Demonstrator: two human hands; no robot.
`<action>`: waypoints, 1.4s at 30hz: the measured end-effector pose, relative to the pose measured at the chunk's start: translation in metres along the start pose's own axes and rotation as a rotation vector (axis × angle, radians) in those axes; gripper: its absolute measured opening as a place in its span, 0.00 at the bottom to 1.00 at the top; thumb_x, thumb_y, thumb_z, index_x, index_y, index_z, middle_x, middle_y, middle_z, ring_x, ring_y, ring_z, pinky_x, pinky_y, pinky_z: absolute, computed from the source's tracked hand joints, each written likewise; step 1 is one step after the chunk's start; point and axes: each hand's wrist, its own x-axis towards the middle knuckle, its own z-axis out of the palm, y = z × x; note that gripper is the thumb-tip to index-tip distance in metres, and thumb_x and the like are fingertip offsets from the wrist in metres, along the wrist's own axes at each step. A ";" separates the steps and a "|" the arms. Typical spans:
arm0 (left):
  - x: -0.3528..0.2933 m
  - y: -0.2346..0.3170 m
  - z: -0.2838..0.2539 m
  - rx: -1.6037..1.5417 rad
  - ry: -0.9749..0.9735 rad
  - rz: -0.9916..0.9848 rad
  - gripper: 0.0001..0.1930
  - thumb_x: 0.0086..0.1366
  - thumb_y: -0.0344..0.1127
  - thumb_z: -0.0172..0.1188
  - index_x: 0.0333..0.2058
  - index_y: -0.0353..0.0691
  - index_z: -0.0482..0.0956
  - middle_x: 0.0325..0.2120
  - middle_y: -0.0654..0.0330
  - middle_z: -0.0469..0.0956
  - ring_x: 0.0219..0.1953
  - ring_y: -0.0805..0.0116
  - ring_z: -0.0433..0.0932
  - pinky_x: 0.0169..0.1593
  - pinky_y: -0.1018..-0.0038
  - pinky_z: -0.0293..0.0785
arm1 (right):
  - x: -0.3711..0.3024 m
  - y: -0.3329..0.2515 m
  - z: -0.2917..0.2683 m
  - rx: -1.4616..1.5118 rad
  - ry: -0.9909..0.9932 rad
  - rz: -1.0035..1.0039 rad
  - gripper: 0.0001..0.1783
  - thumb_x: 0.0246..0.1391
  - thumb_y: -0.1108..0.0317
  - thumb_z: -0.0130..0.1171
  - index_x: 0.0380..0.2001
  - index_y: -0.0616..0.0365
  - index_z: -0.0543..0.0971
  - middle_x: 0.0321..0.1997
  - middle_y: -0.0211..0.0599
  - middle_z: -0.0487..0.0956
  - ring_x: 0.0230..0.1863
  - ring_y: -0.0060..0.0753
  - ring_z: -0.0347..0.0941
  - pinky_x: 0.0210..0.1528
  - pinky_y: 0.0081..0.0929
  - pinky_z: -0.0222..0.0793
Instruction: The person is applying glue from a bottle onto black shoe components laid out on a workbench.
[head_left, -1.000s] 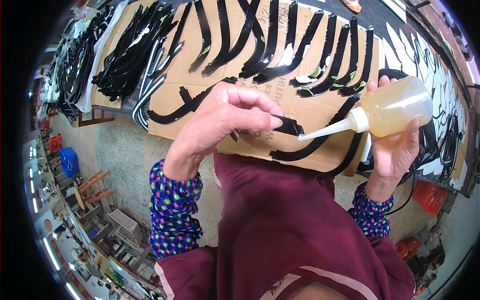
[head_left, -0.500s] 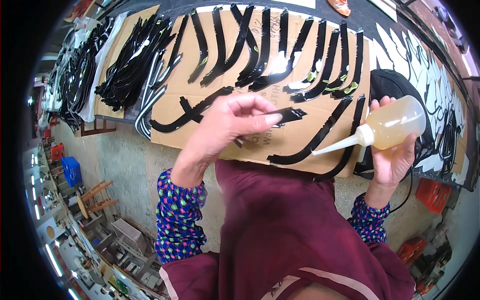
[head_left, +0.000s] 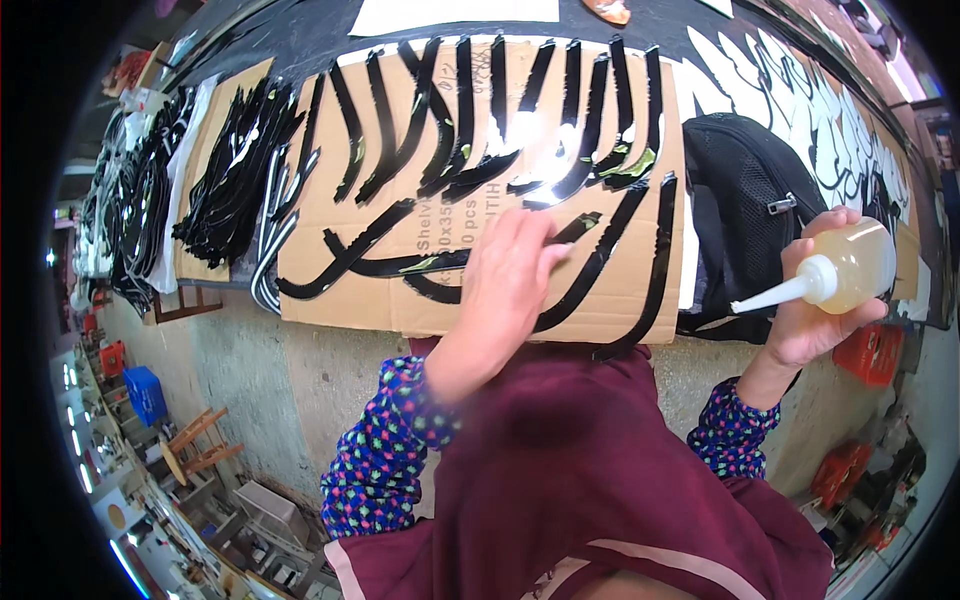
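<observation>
My left hand is low over the cardboard sheet, its fingers loosely bent and apart. Beneath and beside it is a curved black strip, partly hidden by the hand; whether they touch is unclear. My right hand grips a clear squeeze bottle of pale yellow liquid, tilted with its long white nozzle pointing left. A row of black strips lies along the far part of the cardboard, some with shiny or greenish patches. Nearer are crossed strips at left and a long curved strip at right.
At left lie a heap of black strips and more bundled strips. A black mesh bag sits right of the cardboard, with white cut pieces beyond. Below stand a wooden stool, a blue crate and a red crate.
My left hand has moved right and down to the cardboard; the strip it pinched now lies under and beside it. The bottle in my right hand has moved right. The view has shifted.
</observation>
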 end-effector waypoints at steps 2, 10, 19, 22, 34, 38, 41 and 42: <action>-0.003 -0.005 -0.003 0.023 -0.001 0.020 0.06 0.50 0.25 0.54 0.29 0.34 0.69 0.26 0.54 0.68 0.30 0.58 0.68 0.34 0.70 0.64 | -0.003 -0.004 -0.002 -0.028 0.037 -0.032 0.38 0.34 0.65 0.66 0.52 0.50 0.61 0.56 0.37 0.55 0.59 0.37 0.48 0.55 0.49 0.46; -0.015 -0.036 -0.040 0.230 -0.072 -0.009 0.11 0.46 0.25 0.57 0.30 0.40 0.68 0.29 0.61 0.67 0.34 0.62 0.66 0.37 0.70 0.59 | -0.007 -0.007 -0.004 -0.069 0.063 -0.062 0.42 0.32 0.71 0.67 0.53 0.55 0.57 0.56 0.38 0.56 0.60 0.38 0.48 0.57 0.48 0.45; -0.007 -0.046 -0.050 0.175 -0.106 -0.111 0.09 0.47 0.24 0.57 0.27 0.37 0.67 0.22 0.61 0.67 0.28 0.65 0.66 0.34 0.72 0.60 | -0.005 0.003 -0.009 -0.093 0.124 -0.039 0.43 0.32 0.70 0.67 0.54 0.56 0.56 0.56 0.38 0.55 0.60 0.38 0.47 0.57 0.48 0.44; 0.001 -0.037 -0.059 -0.242 -0.129 -0.442 0.07 0.50 0.24 0.55 0.29 0.35 0.68 0.20 0.63 0.65 0.25 0.72 0.65 0.31 0.77 0.62 | -0.004 0.004 -0.010 -0.093 0.142 -0.032 0.44 0.33 0.71 0.67 0.54 0.57 0.55 0.56 0.39 0.55 0.60 0.38 0.46 0.58 0.49 0.43; 0.005 -0.050 -0.073 -0.354 -0.240 -0.565 0.06 0.54 0.29 0.54 0.28 0.31 0.72 0.17 0.65 0.67 0.21 0.79 0.62 0.26 0.81 0.60 | 0.006 0.020 -0.015 -0.095 0.146 0.028 0.44 0.33 0.73 0.66 0.54 0.59 0.53 0.56 0.40 0.54 0.61 0.39 0.45 0.59 0.51 0.42; 0.004 -0.051 -0.073 -0.368 -0.242 -0.553 0.07 0.53 0.30 0.54 0.29 0.31 0.72 0.17 0.64 0.68 0.22 0.79 0.63 0.26 0.81 0.60 | 0.006 0.022 -0.020 -0.096 0.156 0.046 0.42 0.34 0.66 0.67 0.54 0.52 0.57 0.58 0.39 0.54 0.61 0.40 0.46 0.58 0.52 0.42; 0.005 -0.049 -0.075 -0.391 -0.263 -0.566 0.07 0.54 0.30 0.54 0.29 0.32 0.73 0.17 0.63 0.69 0.22 0.79 0.64 0.27 0.81 0.61 | 0.006 0.025 -0.020 -0.139 0.174 0.042 0.42 0.35 0.64 0.66 0.54 0.51 0.57 0.58 0.39 0.53 0.61 0.41 0.46 0.58 0.52 0.43; 0.006 -0.049 -0.076 -0.392 -0.263 -0.568 0.07 0.54 0.30 0.54 0.29 0.32 0.73 0.17 0.63 0.69 0.22 0.79 0.64 0.27 0.81 0.61 | 0.007 0.028 -0.019 -0.140 0.175 0.042 0.42 0.35 0.64 0.66 0.54 0.51 0.57 0.58 0.39 0.53 0.61 0.41 0.46 0.58 0.52 0.43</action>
